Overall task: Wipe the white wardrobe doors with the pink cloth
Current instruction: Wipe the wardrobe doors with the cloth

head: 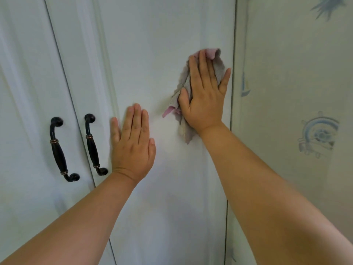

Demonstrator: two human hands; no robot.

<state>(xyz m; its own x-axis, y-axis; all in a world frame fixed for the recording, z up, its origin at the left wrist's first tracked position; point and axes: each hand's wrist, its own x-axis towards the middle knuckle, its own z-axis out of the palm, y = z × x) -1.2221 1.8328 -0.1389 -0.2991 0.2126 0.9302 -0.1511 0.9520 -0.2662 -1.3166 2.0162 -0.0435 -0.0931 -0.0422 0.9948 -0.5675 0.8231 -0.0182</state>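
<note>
— Where's the pink cloth (193,88) now?

— Bunched under the right hand (204,100), pressed flat against the right wardrobe door (162,44), close to its outer edge by the patterned wall (298,73). The fingers (202,67) lie nearly straight over it and the thumb tucks against its lower fold, so it's a flat press more than a grab.

— And the other hand?

— The left hand (133,142) rests bare on the same door, lower and nearer the middle, fingers straight together, holding nothing. I'd say it steadies the door so it doesn't rattle.

— How should this stroke go, do you think?

— Keep the palm flat and the pressure even, run long overlapping passes, and carry the cloth right to the edge. The loose tail hanging below the wrist could be tucked in so it doesn't smear.

— Much left?

— The left door (28,92) and the two dark handles (76,148), probably; I can't judge cleanliness from here.
</note>
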